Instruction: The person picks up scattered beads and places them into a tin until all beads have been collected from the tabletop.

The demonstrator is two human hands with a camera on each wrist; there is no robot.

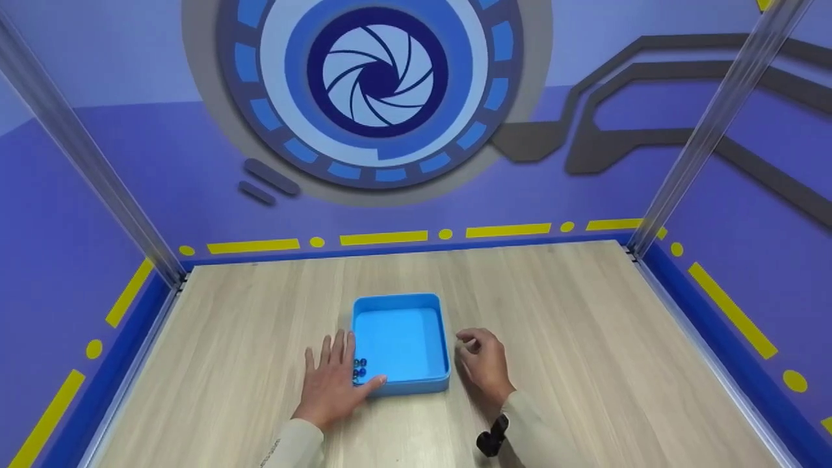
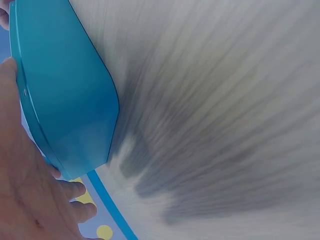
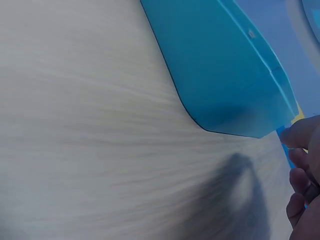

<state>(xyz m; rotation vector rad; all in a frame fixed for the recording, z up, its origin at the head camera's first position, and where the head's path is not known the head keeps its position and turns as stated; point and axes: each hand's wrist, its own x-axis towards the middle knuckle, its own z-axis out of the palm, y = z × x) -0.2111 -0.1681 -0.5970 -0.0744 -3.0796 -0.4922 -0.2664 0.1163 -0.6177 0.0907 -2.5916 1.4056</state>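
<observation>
A square, light blue open box (image 1: 403, 387) stands on the wooden table. Several small dark blue shiny balls (image 1: 363, 372) lie in its front left corner. My left hand (image 1: 331, 389) is spread, palm down, over that corner; its thumb reaches across the front rim and its fingers run along the left side. In the left wrist view its fingers stick out past the box wall (image 2: 65, 90). Just off the box's right side, my right hand (image 1: 482, 364) has its fingers curled loosely. A small greyish patch shows between these fingers (image 3: 298, 180); I cannot tell whether they hold something.
The pale wooden table (image 1: 260, 325) spreads out around the box. Blue-purple panels (image 1: 156, 169) with yellow marks wall it in at the back and sides. Clear posts (image 1: 708, 123) rise at the back corners. A dark wrist device (image 1: 492, 437) sits at the right sleeve.
</observation>
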